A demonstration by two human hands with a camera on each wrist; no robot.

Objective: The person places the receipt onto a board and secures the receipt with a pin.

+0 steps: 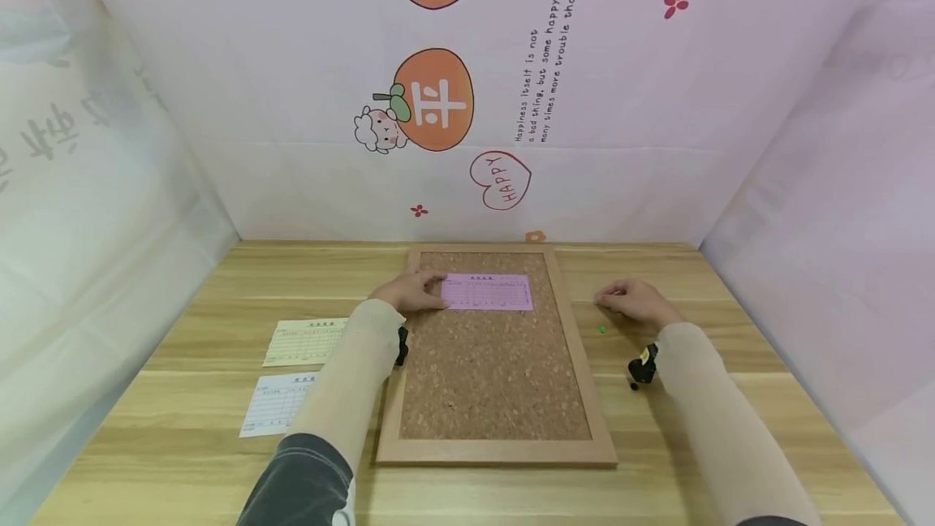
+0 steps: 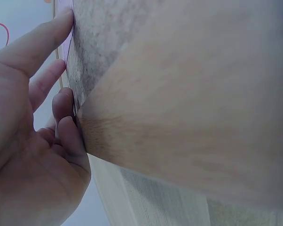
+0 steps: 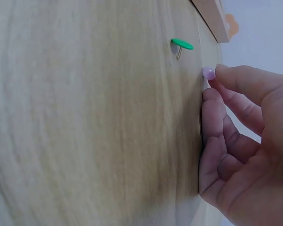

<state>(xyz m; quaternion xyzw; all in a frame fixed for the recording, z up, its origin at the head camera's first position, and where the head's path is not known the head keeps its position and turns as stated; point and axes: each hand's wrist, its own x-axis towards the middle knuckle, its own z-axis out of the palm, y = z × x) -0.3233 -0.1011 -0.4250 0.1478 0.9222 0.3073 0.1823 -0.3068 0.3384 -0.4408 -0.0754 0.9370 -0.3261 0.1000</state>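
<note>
pink slip: near the far end of the corkboard (image 1: pixel 497 380), long axis running left-right across it
left hand (image 1: pixel 406 291): at the slip's (image 1: pixel 487 292) left end, fingers spread and touching it, not curled round it
right hand (image 1: pixel 634 300): way nearer the tacks, pinching a lilac tack (image 3: pixel 208 73) by the bench (image 1: pixel 643 469), off to the slip's right
green thumbtack (image 3: pixel 182 44): loose, just beside that hand

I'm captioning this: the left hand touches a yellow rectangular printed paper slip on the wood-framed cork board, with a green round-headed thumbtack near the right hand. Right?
The colour is wrong: in the head view, the left hand touches a pinkish-purple rectangular printed paper slip, not yellow. The rest stands.
</note>
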